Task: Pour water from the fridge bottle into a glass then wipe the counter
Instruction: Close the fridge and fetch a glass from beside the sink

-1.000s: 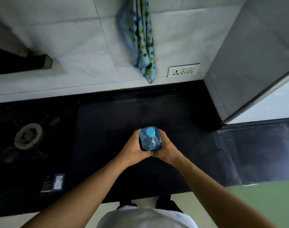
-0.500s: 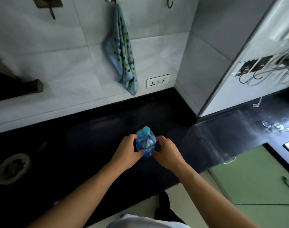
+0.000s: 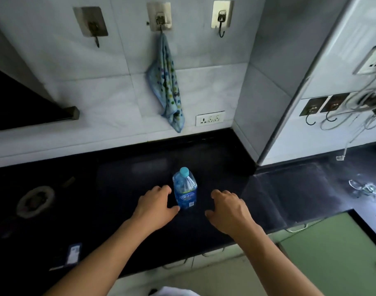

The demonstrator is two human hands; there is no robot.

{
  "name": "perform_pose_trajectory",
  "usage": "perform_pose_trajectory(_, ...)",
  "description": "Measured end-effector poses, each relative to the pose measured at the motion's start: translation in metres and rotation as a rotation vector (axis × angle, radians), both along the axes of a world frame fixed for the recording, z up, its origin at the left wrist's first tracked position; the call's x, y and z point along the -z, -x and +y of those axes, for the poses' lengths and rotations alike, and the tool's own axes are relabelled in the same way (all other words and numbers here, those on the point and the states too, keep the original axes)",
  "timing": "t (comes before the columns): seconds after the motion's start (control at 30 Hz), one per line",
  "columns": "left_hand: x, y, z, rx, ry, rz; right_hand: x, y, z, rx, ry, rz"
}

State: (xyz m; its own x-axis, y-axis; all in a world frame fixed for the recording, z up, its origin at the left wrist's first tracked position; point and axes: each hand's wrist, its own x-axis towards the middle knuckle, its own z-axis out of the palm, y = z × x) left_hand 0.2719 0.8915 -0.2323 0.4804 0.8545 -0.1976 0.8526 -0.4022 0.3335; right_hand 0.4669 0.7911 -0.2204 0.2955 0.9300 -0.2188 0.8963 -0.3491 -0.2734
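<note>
Capped water bottle (image 3: 186,194) stands upright on the black counter (image 3: 129,178), midway between its front and back edges. Left hand (image 3: 156,207), fingers relaxed, lies just beside the bottle; whether the thumb touches it cannot be told. Right hand (image 3: 229,210), fingers loosely spread, holds nothing. Dotted cloth (image 3: 167,82) hangs on a wall hook (image 3: 160,20) above the back edge.

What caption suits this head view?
Water bottle upright on the counter, left hand and right hand open beside it, cloth hanging behind.
</note>
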Motion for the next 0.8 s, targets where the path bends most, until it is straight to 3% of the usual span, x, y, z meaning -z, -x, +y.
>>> perform_pose_trajectory(0.47, -0.028, -0.051, -0.095, -0.183, -0.036, -0.021, -0.020, -0.056, -0.061, -0.180, -0.090, 0.055)
perform_pose_trajectory(0.8, -0.079, 0.066, -0.141, -0.480, -0.112, 0.106, -0.060, 0.044, -0.045, -0.528, -0.151, 0.104)
